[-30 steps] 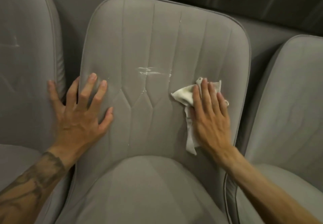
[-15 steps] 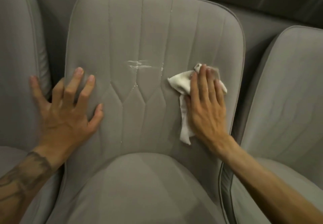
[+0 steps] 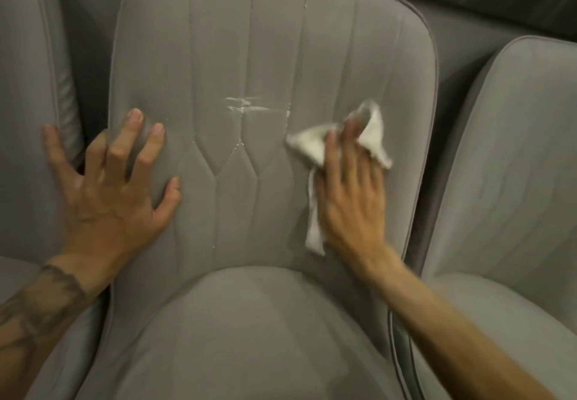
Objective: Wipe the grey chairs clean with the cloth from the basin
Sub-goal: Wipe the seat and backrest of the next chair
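Observation:
A grey padded chair [image 3: 249, 40] fills the middle of the view, its backrest facing me. White smear marks [image 3: 246, 107] cross the backrest's centre. My right hand [image 3: 352, 193] presses a crumpled white cloth [image 3: 312, 147] flat against the right side of the backrest, just right of the smears. The cloth sticks out above and to the left of my fingers, and a strip of it hangs below my palm. My left hand [image 3: 112, 190] lies flat with spread fingers on the backrest's left edge, holding nothing.
A second grey chair [image 3: 28, 87] stands close on the left and a third grey chair [image 3: 515, 165] close on the right. Narrow dark gaps separate them. More grey seating runs along behind. The basin is out of view.
The view has tilted down, so the chair sits higher in frame. My right hand has slid slightly with the cloth, which has bunched up above my fingertips. My left hand stays pressed in place.

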A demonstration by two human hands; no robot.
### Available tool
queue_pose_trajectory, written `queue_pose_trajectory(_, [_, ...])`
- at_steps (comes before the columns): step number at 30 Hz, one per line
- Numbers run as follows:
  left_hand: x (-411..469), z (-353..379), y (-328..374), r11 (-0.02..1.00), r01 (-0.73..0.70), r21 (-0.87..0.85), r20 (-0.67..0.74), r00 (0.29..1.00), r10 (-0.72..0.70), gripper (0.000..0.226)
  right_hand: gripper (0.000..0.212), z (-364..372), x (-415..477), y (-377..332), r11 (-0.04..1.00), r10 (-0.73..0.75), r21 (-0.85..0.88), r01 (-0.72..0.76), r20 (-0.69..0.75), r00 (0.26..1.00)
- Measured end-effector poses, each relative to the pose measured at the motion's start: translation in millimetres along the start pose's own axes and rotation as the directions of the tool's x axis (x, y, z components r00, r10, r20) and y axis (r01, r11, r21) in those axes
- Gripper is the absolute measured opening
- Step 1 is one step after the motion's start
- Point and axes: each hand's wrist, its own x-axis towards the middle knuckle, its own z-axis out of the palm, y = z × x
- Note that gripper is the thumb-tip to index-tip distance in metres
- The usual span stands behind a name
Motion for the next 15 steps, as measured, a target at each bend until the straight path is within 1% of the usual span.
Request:
queue_pose_trajectory(2, [0, 1, -1, 1.0, 0.003, 0.005, 0.001, 1.0, -0.003, 0.066, 0.068, 8, -56, -13, 0.999, -0.047, 0.007, 0.047, 0.156, 0.987])
queue_pose_trajectory(4, [-1, 3, -2, 1.0, 0.011, -0.003, 0.003, 1.0, -0.011, 0.066, 0.074, 6, -80, -14, 0.996, -0.073, -0.028, 0.081, 0.223, 0.972])
queue_pose_trajectory(6, [-2, 4, -3, 1.0, 0.022, -0.012, 0.005, 1.0, -0.022, 0.066, 0.072, 3, -52, -10, 0.999, -0.05, 0.006, 0.049, 0.153, 0.987])
queue_pose_trajectory(8, [-1, 5, -3, 1.0, 0.018, -0.01, 0.007, 1.0, -0.018, 0.067, 0.069, 2, 8, -6, 0.999, 0.041, 0.02, -0.042, 0.023, 0.999])
queue_pose_trajectory(10, [-1, 5, -4, 1.0, 0.005, 0.003, 0.016, 1.0, -0.006, 0.069, 0.068, 6, 50, -6, 0.991, 0.132, 0.009, -0.132, -0.103, 0.986])
queue_pose_trajectory(11, [-1, 5, -4, 1.0, 0.0, 0.014, 0.015, 1.0, 0.0, 0.07, 0.067, 13, 48, -9, 0.989, 0.149, 0.025, -0.147, -0.12, 0.982])
queue_pose_trajectory(12, [-1, 6, -4, 1.0, -0.002, 0.027, 0.011, 1.0, 0.002, 0.071, 0.067, 21, 31, -15, 0.989, 0.145, 0.04, -0.141, -0.092, 0.985])
queue_pose_trajectory(15, [0, 5, -4, 0.999, 0.004, 0.047, 0.015, 1.0, -0.005, 0.07, 0.071, 40, -72, -38, 0.998, 0.056, 0.034, -0.061, 0.144, 0.988])
